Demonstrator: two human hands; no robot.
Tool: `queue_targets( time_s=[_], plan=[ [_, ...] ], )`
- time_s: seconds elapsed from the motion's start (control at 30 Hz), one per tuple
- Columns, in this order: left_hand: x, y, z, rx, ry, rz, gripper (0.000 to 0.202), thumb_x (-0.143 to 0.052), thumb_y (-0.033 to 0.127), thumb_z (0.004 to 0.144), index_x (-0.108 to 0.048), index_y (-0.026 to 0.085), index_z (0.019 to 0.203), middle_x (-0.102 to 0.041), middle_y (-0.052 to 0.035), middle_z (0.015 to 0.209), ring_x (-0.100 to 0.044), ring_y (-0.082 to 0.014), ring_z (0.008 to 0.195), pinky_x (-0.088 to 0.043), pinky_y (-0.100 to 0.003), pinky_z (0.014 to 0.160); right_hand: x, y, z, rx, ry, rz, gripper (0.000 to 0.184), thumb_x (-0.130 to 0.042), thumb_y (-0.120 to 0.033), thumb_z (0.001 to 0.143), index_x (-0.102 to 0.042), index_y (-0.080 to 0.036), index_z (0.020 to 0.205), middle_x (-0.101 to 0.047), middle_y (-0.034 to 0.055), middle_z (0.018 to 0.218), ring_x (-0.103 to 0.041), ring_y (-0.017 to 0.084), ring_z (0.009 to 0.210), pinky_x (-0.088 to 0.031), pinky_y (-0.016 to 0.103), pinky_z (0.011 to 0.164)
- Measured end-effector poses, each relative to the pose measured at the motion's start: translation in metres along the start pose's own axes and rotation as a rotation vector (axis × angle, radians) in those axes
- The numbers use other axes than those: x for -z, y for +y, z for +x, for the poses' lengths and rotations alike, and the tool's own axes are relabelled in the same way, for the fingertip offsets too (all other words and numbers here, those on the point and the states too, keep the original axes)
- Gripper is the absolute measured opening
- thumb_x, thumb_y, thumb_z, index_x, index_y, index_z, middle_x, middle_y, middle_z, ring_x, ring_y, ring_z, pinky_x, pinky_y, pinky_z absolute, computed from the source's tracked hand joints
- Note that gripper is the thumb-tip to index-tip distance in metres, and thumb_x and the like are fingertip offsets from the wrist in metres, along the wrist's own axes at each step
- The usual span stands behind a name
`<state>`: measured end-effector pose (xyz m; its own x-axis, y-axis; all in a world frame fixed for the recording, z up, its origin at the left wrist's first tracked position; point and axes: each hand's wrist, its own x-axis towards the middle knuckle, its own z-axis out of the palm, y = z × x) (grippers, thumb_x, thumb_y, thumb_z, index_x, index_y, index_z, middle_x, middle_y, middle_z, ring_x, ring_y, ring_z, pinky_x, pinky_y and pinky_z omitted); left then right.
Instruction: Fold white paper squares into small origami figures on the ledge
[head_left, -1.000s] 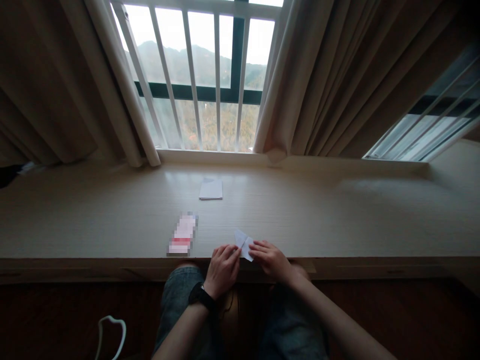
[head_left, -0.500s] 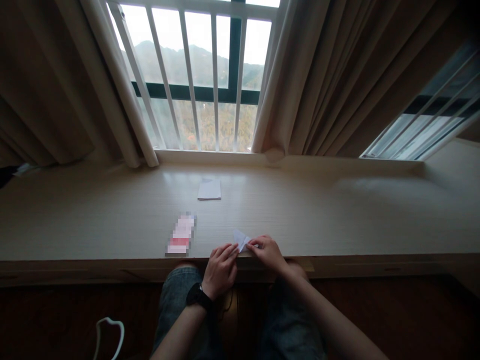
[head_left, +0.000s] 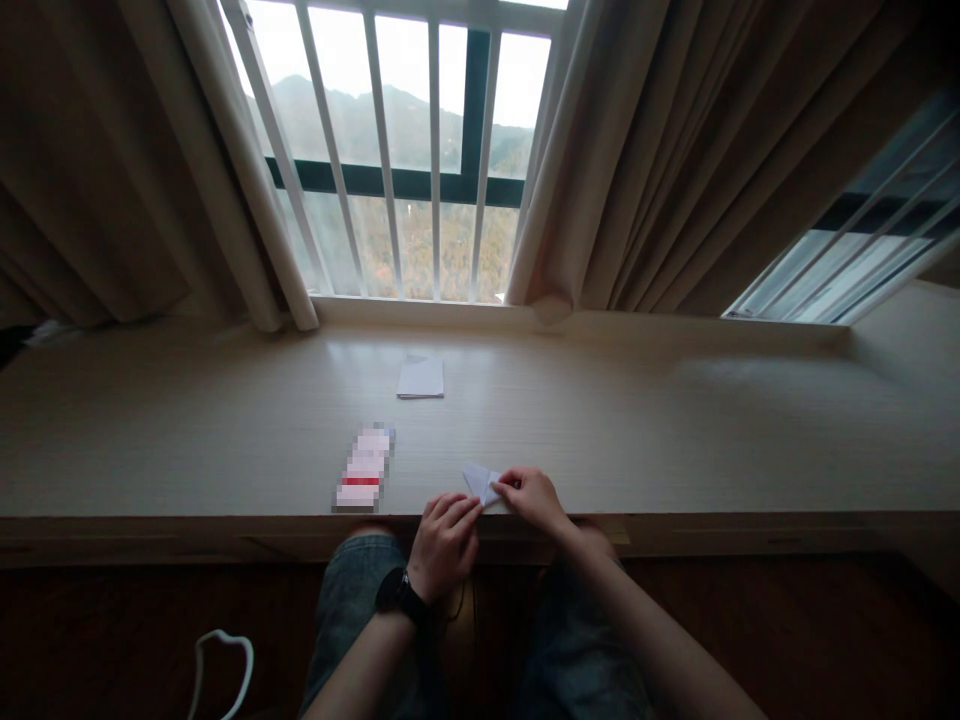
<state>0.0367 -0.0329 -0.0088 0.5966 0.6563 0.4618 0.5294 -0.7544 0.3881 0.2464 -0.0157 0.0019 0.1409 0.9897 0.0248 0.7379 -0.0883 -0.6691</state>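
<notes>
A small white folded paper (head_left: 480,480), with slanting creases and a pointed corner at its left, lies near the front edge of the pale table. My right hand (head_left: 531,497) pinches its right side between thumb and fingers. From the left, my left hand (head_left: 444,540) holds the paper's near tip under bent fingertips, fingers close together; its thumb is partly hidden. A black watch is on my left wrist. Farther back lies a small stack of white square paper (head_left: 420,377).
A blurred-out pink and red oblong item (head_left: 364,470) rests left of my hands. The table (head_left: 637,430) runs wide to both sides below a barred window and curtains (head_left: 600,200). A white curved object (head_left: 225,640) shows low at the left.
The folded paper has turned slightly, and its left point sits a little farther left and lower. My left fingertips have shifted slightly right and down along its near tip; my right hand still pinches it.
</notes>
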Motion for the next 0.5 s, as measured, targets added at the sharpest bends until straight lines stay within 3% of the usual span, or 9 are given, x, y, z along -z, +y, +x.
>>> queue_targets(
  time_s=[0.23, 0.5],
  plan=[
    [-0.002, 0.001, -0.001, -0.021, 0.016, 0.004, 0.043, -0.048, 0.018, 0.087, -0.058, 0.024, 0.128, -0.063, -0.0068, 0.124, -0.053, -0.0257, 0.116, -0.039, -0.049, 0.104, -0.002, 0.000, 0.003, -0.001, 0.007, -0.055, 0.018, -0.063, -0.037, 0.080, -0.073, -0.024, 0.074, -0.073, 0.0026, 0.077, -0.065, 0.018, 0.072, -0.044, 0.025, 0.062],
    [0.000, 0.006, 0.000, -0.010, -0.015, 0.029, 0.048, -0.049, 0.020, 0.086, -0.053, 0.024, 0.133, -0.060, -0.0068, 0.127, -0.051, -0.0253, 0.117, -0.037, -0.048, 0.107, -0.011, 0.000, 0.003, 0.032, 0.092, -0.137, 0.017, -0.063, -0.035, 0.081, -0.072, -0.023, 0.072, -0.071, 0.0045, 0.078, -0.063, 0.019, 0.078, -0.044, 0.029, 0.071]
  ],
)
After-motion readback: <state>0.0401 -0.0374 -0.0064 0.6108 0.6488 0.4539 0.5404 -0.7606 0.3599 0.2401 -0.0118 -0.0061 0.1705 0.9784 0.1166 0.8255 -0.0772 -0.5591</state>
